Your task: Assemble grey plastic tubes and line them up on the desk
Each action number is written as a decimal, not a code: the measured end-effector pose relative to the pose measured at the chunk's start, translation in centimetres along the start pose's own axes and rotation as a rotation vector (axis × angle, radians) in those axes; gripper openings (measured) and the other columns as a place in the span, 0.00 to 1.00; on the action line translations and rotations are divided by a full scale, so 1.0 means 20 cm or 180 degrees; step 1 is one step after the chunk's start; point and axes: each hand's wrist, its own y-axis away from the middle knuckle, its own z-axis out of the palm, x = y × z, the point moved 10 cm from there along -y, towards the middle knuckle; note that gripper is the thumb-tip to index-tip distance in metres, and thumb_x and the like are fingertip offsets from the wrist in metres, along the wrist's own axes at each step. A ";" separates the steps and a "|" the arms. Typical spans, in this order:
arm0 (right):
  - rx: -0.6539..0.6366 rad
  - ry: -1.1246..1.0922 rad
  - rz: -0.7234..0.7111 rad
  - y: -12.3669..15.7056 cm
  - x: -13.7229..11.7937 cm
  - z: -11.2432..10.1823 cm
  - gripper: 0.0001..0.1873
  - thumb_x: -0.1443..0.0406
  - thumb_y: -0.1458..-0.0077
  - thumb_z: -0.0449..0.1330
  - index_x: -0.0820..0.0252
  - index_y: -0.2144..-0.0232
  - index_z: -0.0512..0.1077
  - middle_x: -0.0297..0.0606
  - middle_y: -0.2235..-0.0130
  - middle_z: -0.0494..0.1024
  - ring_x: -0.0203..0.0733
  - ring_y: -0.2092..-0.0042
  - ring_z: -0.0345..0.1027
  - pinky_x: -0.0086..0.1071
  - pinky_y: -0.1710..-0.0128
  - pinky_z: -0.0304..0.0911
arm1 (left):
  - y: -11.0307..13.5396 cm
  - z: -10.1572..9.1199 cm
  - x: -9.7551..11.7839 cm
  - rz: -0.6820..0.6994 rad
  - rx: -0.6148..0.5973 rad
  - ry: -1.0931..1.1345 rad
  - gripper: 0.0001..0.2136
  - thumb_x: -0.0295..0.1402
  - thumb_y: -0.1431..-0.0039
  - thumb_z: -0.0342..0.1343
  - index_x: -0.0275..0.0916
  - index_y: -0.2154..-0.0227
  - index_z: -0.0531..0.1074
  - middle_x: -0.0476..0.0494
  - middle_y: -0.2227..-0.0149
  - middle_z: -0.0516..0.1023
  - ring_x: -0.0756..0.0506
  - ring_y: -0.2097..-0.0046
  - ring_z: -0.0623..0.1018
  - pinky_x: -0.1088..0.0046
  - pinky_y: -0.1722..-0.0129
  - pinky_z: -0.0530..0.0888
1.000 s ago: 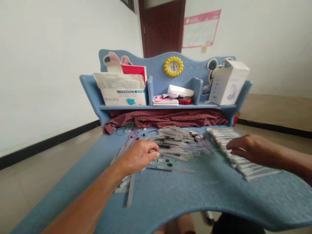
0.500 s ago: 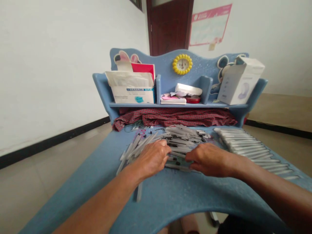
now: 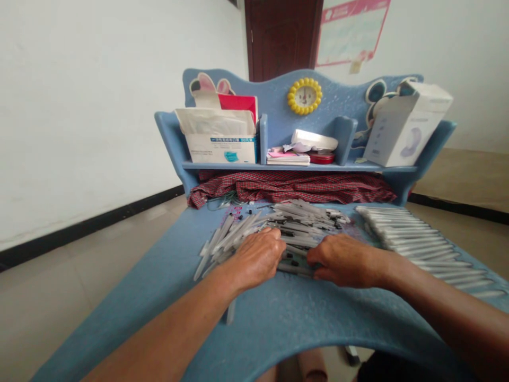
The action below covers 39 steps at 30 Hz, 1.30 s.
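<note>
My left hand (image 3: pixel 260 255) is closed, fingers curled in a pinch, over the near left part of a loose pile of translucent pen parts (image 3: pixel 298 212). What its fingertips hold is hidden behind the knuckles. Facing it across a small gap, my right hand (image 3: pixel 345 260) is also closed, thumb and fingers bent down by the pile's near edge. A slim pen (image 3: pixel 295 269) lies at those fingertips; whether it is gripped does not show. Small black caps (image 3: pixel 294 262) lie between the hands. More clear barrels (image 3: pixel 222 239) fan out left of my left hand.
Finished-looking pens lie side by side in a long row (image 3: pixel 421 244) on the right of the blue desk (image 3: pixel 278 323). A checked cloth (image 3: pixel 294 187) is bunched under the shelf. On the shelf stand a mask box (image 3: pixel 220 146), papers (image 3: pixel 288 158) and a white carton (image 3: pixel 405 127).
The view has shifted slightly, so the desk and shelf sit a little differently in it. Both hands stay closed over nearly the same part of the pile.
</note>
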 end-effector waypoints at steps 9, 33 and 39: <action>-0.0067 0.0082 -0.0004 0.00 -0.01 0.01 0.11 0.65 0.47 0.53 0.60 0.69 0.75 0.44 0.70 0.79 0.46 0.68 0.73 0.33 0.71 0.59 | 0.01 -0.03 -0.03 -0.0086 0.0145 0.0226 0.05 0.28 0.43 0.49 0.37 0.69 0.70 0.42 0.67 0.75 0.43 0.63 0.75 0.68 0.64 0.70; 0.0268 -0.0107 0.0519 -0.09 0.09 -0.04 0.10 0.64 0.46 0.52 0.58 0.69 0.74 0.40 0.70 0.78 0.42 0.68 0.71 0.30 0.73 0.52 | 0.02 -0.06 -0.07 -0.0136 0.0261 0.0349 0.03 0.28 0.44 0.51 0.38 0.70 0.68 0.44 0.67 0.75 0.44 0.64 0.75 0.69 0.65 0.69; 0.0138 -0.0059 0.0499 -0.07 0.08 -0.01 0.11 0.64 0.47 0.53 0.58 0.67 0.75 0.41 0.69 0.78 0.44 0.66 0.72 0.31 0.71 0.57 | 0.01 -0.04 -0.05 -0.0130 0.0205 0.0297 0.04 0.28 0.44 0.51 0.37 0.68 0.70 0.43 0.67 0.75 0.43 0.62 0.75 0.69 0.64 0.69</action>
